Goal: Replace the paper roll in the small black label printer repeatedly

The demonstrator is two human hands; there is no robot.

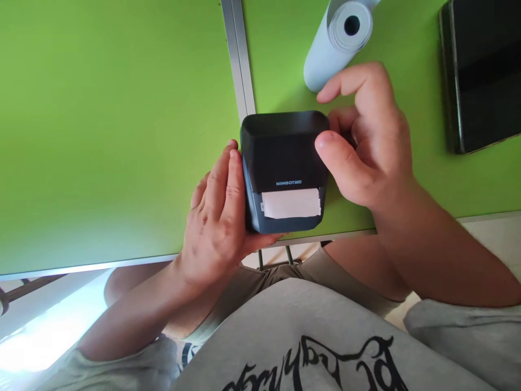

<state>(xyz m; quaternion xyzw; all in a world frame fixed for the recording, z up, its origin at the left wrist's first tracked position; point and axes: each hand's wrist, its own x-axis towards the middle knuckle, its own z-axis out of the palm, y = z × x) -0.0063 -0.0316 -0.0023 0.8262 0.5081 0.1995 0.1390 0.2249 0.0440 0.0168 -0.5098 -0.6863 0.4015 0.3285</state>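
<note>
The left hand [215, 217] is clasping the left side of the label printer [285, 168], its fingers [228, 184] pressing flat against the casing. The printer is sitting at the near edge of the green tabletop [101, 136], a white label [291, 203] showing at its slot. The right hand [366, 146] is gripping its right side, thumb on top, index finger lifting free.

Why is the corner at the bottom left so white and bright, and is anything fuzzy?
Head view: strong light washes out the floor at lower left to near white. The printer and both hands, left hand and right hand, look sharp. The paper roll looks stretched near the top edge. Faint shadows fall on the green table.
</note>
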